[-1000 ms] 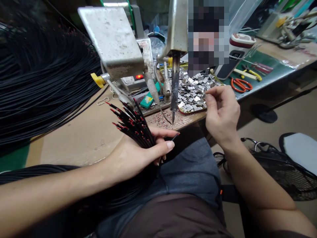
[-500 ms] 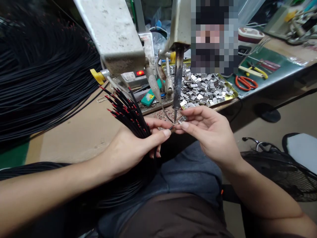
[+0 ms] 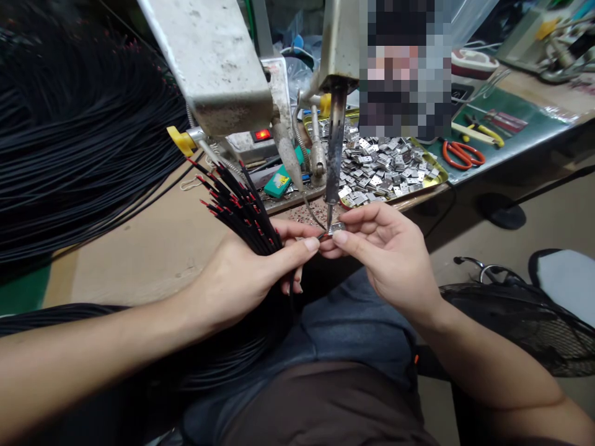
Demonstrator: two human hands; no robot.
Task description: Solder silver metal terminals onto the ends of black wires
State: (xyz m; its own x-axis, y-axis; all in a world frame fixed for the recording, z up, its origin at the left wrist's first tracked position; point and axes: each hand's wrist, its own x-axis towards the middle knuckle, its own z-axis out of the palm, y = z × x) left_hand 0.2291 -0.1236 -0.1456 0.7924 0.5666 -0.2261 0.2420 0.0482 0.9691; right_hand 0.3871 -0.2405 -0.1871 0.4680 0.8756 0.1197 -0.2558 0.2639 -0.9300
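My left hand (image 3: 260, 269) is closed around a bundle of black cables (image 3: 246, 217) with red-tipped ends. Its thumb and forefinger pinch one cable end, pointing right. Between the thumb and fingers of my right hand (image 3: 385, 248) is a small silver USB connector (image 3: 336, 228). The cable end meets the connector, or nearly so, right under the tip of a soldering iron (image 3: 331, 179) that hangs vertically from a stand. A thin solder wire comes down from a pointed feeder nozzle (image 3: 290, 164) to the same spot. The exact contact at the tip is too small to tell.
A yellow-rimmed tray (image 3: 439, 179) of silver connectors sits behind my right hand. Orange-handled scissors (image 3: 462, 155) and yellow-handled pliers (image 3: 488, 133) lie right of it. A large heap of black cables (image 3: 83, 136) covers the left. Another person (image 3: 404, 68) sits opposite, blurred out.
My right hand has moved slightly left and brought the connector to the cable end beneath the iron tip. My left hand has stayed nearly in place, still gripping the cables.
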